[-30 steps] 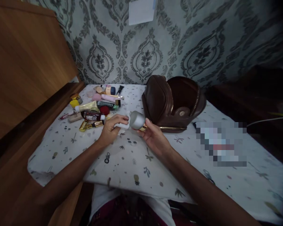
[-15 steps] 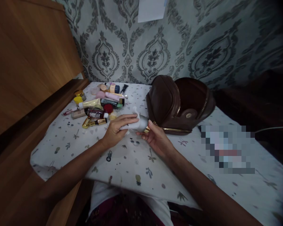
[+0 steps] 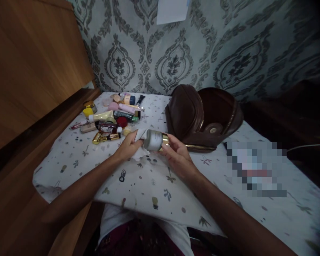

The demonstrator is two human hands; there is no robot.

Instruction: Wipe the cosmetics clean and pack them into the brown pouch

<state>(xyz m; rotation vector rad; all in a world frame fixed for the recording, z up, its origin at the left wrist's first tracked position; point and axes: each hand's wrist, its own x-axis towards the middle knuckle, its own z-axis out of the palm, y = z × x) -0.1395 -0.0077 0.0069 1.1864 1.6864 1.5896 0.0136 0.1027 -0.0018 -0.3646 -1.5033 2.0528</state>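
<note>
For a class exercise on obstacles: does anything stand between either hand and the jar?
At the left hand, yes: the white cloth it holds lies between that hand and the jar. The right hand holds the jar at its gold cap, with nothing visible between.

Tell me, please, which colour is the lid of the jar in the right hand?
The lid is shiny gold; the head view shows it best.
</note>
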